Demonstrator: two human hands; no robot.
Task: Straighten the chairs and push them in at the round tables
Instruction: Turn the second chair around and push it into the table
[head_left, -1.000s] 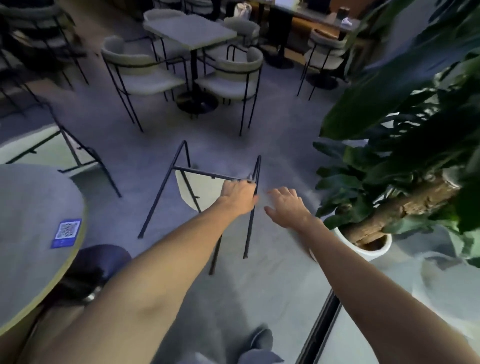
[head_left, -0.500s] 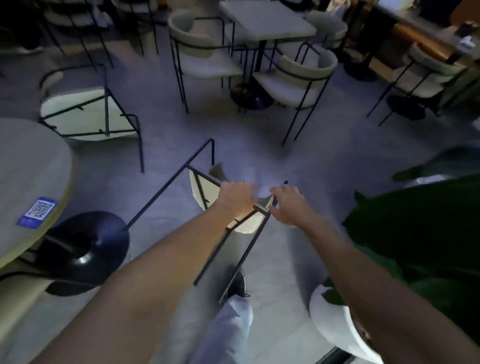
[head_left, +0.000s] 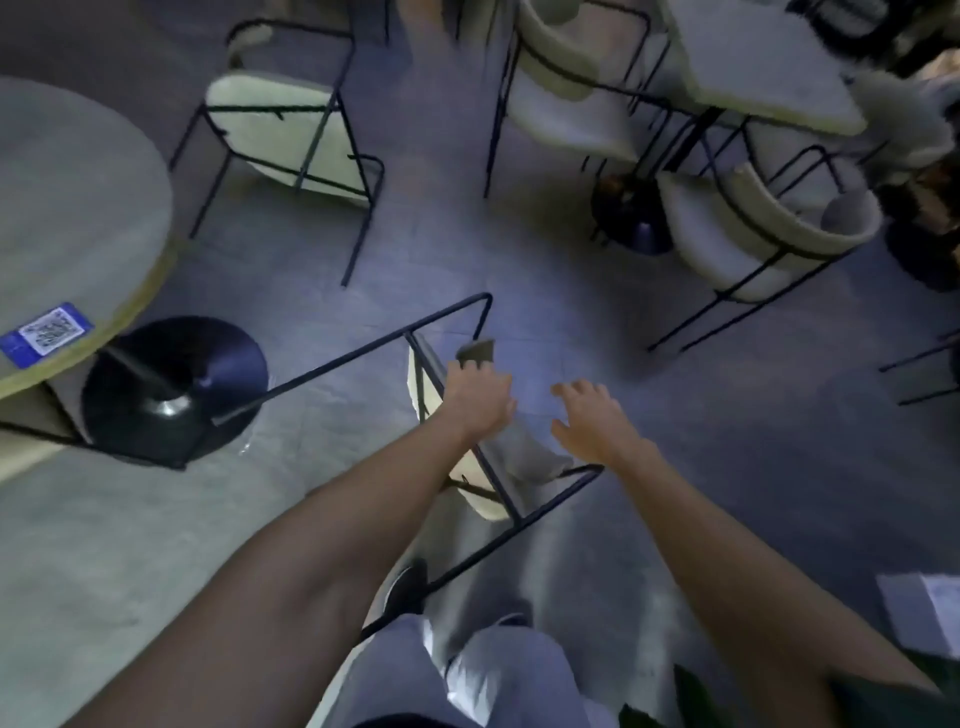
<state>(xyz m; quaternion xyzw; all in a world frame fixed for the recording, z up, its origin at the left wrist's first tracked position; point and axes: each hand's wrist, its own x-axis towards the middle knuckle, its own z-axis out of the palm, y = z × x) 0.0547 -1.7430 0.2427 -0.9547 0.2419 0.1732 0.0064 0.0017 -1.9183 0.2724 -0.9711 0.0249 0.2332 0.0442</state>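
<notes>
A black-framed chair (head_left: 363, 348) with a cream seat is tipped over in front of me, its legs sticking out sideways. My left hand (head_left: 475, 395) grips a black bar of its frame near the seat. My right hand (head_left: 584, 415) hovers just right of the chair with fingers spread, holding nothing. The round grey table (head_left: 78, 208) with a blue QR sticker stands at the left on a black disc base (head_left: 171, 384). A second chair (head_left: 291, 135) lies tipped beyond the table.
A square table (head_left: 758, 67) with several cream chairs around it stands at the upper right. Green plant leaves (head_left: 685, 701) show at the bottom right edge. My legs and a shoe (head_left: 405, 587) are below the tipped chair.
My right hand has let go of the chair frame and opened. The view has swung left and down, bringing the round table's base nearer; my left hand keeps its grip.
</notes>
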